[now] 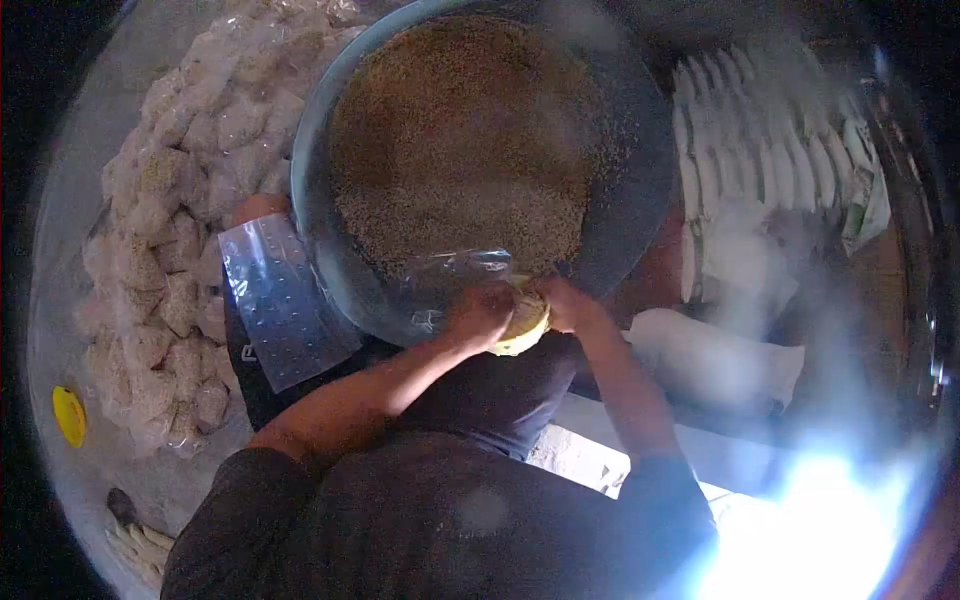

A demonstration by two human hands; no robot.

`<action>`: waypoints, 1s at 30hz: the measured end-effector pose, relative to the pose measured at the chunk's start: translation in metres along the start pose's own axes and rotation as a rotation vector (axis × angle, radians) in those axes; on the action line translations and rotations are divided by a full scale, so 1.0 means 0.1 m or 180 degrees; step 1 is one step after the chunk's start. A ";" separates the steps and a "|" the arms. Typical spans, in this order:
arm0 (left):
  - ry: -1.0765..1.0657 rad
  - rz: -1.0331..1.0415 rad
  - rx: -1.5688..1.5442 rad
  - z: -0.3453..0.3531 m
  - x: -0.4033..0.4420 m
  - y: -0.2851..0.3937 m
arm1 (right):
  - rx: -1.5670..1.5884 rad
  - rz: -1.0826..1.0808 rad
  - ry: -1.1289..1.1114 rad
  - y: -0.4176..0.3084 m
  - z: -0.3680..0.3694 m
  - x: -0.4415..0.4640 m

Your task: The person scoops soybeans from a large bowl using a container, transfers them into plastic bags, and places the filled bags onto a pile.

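Observation:
Close to my lap, at the near rim of a big round tub (318,240), both hands meet around a yellowish round object (522,328). Whether it is a cup or a roll I cannot tell. My left hand (480,316) is closed at its left side. Fingers of my right hand (566,304) are curled on its right edge. A clear plastic bag (455,266) spreads just beyond my left hand, over the tub. Small brown grains (465,130) fill much of the tub. My fingertips are partly hidden.
Many filled clear bags (180,300) are piled left of the tub. A stack of clear plastic sheets or bags (285,300) lies on my left thigh. Rows of pale flat packets (765,170) are at the right. A yellow oval object (69,416) lies far left. Glare covers the lower right.

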State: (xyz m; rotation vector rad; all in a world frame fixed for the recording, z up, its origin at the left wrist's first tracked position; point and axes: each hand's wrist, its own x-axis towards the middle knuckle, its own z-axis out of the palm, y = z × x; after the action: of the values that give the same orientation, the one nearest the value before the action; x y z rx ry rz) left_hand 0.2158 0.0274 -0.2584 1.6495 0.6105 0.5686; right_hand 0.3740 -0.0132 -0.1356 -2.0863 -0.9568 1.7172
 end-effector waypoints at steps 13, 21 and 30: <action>0.0391 -0.0086 -0.0901 -0.03 0.00 -0.03 | -0.0890 -0.0018 -0.0974 0.73 -0.72 0.81; 0.1912 -0.0134 -0.1121 0.49 0.01 -0.63 | -0.0546 0.1378 0.0136 -0.45 -0.10 0.49; 0.1613 -0.0402 -0.1389 0.52 -0.04 -0.86 | -0.1056 0.2044 0.0232 -0.83 0.11 0.84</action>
State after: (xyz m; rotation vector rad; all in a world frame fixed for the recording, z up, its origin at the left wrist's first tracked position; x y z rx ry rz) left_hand 0.2410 -0.0016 -0.3515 1.0484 0.8785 0.9635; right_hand 0.3442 0.1000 -0.1538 -2.8881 -0.6118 1.8231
